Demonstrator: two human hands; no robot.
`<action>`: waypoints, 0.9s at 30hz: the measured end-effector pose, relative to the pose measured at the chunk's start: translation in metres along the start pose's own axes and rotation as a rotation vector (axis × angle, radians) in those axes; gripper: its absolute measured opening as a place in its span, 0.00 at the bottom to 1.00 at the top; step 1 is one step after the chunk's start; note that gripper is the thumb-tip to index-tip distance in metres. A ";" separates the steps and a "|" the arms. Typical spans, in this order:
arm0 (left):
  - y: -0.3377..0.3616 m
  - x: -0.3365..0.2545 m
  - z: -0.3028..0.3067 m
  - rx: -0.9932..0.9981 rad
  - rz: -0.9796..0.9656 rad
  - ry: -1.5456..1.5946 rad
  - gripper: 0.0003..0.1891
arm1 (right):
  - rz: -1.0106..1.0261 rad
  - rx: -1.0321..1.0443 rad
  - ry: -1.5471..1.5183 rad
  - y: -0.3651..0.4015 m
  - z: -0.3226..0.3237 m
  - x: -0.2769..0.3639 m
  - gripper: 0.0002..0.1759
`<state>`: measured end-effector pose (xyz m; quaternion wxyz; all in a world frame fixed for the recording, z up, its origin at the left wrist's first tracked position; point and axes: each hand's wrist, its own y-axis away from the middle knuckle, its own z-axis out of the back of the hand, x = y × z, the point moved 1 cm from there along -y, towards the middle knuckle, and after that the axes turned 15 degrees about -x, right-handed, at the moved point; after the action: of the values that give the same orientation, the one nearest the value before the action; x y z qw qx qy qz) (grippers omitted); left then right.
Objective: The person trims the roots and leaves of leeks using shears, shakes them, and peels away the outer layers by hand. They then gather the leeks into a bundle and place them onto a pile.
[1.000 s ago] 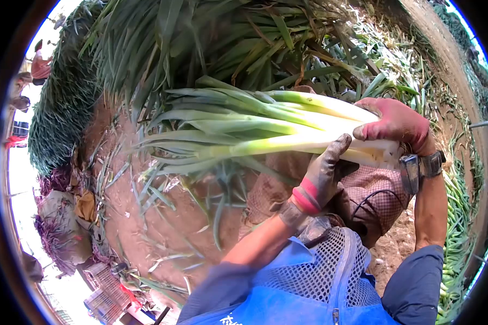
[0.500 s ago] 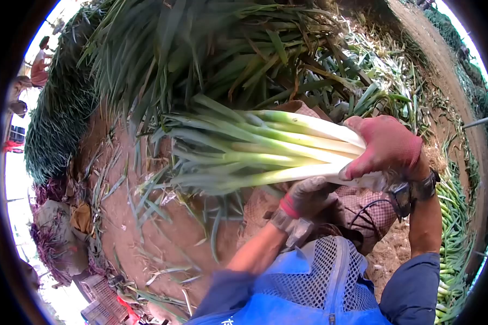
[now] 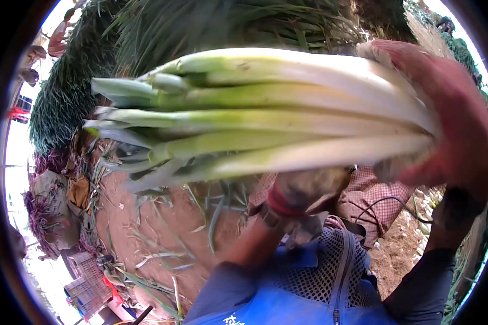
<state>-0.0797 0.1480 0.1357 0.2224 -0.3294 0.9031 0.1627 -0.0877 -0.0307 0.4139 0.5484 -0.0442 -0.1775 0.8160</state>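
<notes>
A thick bunch of green onions spans the middle of the head view, lifted close to the camera. White stalk ends lie to the right, and the green leaf ends at the left look cut short. My right hand, in a red glove, is closed around the white ends. Under the bunch is my left hand, gloved with a red band at the wrist. It sits right at the lower edge of the stalks, its fingers blurred and partly hidden.
A large heap of leafy green onions stands ahead. Another tall stack is at the left. Leaf scraps litter the brown ground. A plastic crate is at lower left, and a person is far left.
The bunch has come up much closer to the camera, with my right hand rising along with it. Its long leaves no longer trail; the left ends now appear short. My left hand remains beneath.
</notes>
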 end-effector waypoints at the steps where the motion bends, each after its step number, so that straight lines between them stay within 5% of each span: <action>1: -0.005 -0.002 -0.005 0.012 -0.116 -0.123 0.28 | -0.107 -0.004 -0.021 0.001 -0.008 -0.007 0.55; 2: -0.010 -0.001 -0.009 0.025 -0.240 -0.253 0.25 | -0.105 -0.006 -0.019 0.005 -0.015 -0.012 0.55; 4: -0.015 0.004 -0.020 0.057 -0.196 -0.093 0.20 | -0.699 0.155 -0.549 0.018 -0.034 -0.024 0.54; 5: -0.021 0.011 -0.031 0.121 0.070 0.358 0.24 | -0.691 0.185 -0.490 0.026 -0.038 -0.028 0.52; 8: -0.024 0.040 -0.025 0.093 0.284 0.470 0.31 | -0.643 0.205 -0.323 0.044 -0.053 -0.036 0.48; 10: -0.029 0.060 -0.023 0.079 0.313 0.484 0.37 | -0.762 0.514 -0.060 0.040 -0.058 -0.037 0.50; 14: -0.035 0.067 -0.016 0.148 0.381 0.497 0.48 | -0.653 0.595 0.149 0.031 -0.067 -0.030 0.44; 19: -0.036 0.085 0.006 0.215 0.269 0.370 0.42 | -0.497 0.542 0.172 0.042 -0.070 -0.035 0.51; 23: -0.016 0.070 0.040 0.086 0.298 0.143 0.36 | -0.560 0.549 -0.056 0.040 -0.083 -0.037 0.38; 24: -0.015 0.064 0.043 0.046 0.290 0.081 0.35 | -0.503 0.446 -0.042 0.038 -0.082 -0.034 0.28; 25: -0.020 0.062 0.041 0.036 0.295 0.033 0.34 | -0.119 -0.267 0.064 0.075 -0.140 -0.053 0.22; 26: -0.024 0.062 0.038 0.034 0.299 0.004 0.33 | -0.298 0.111 -0.155 0.053 -0.126 -0.041 0.20; 27: -0.017 0.058 0.040 -0.011 0.276 -0.047 0.32 | -0.171 0.082 -0.183 0.052 -0.148 -0.051 0.18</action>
<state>-0.0960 0.1229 0.0701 0.2172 -0.1995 0.9334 0.2044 -0.0739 -0.0587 0.2525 0.5988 0.0683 -0.1963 0.7735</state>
